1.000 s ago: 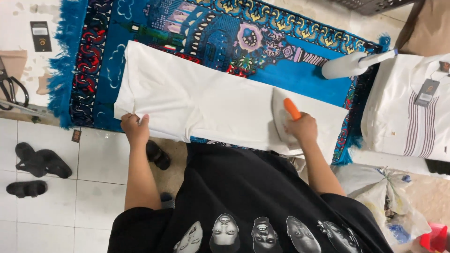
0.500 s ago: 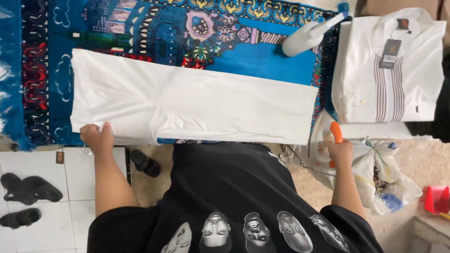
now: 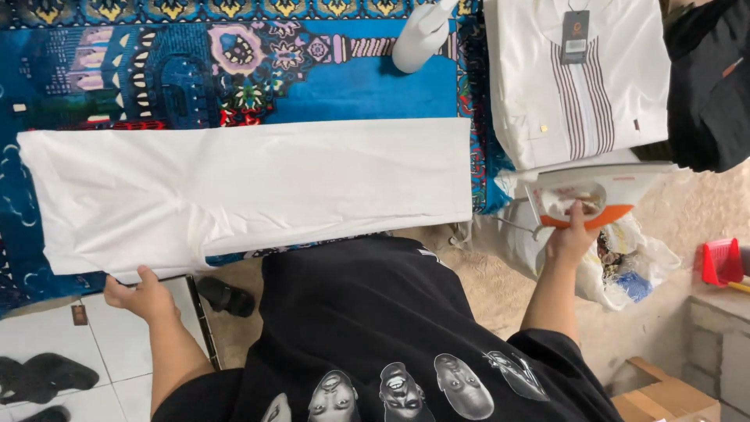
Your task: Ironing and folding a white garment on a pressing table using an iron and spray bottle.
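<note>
My right hand [image 3: 570,238] had carried the iron [image 3: 586,195] off the cloth [image 3: 250,191] to the right, just beside the folded shirt [image 3: 582,86], grip closed round its handle. My left hand [image 3: 141,293] pinched the cloth's near left edge on the rug [image 3: 375,86].

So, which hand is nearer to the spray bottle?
Right. The right hand grips the iron, below and to the right of the spray bottle. The left hand holds the white cloth at its far lower-left edge.
</note>
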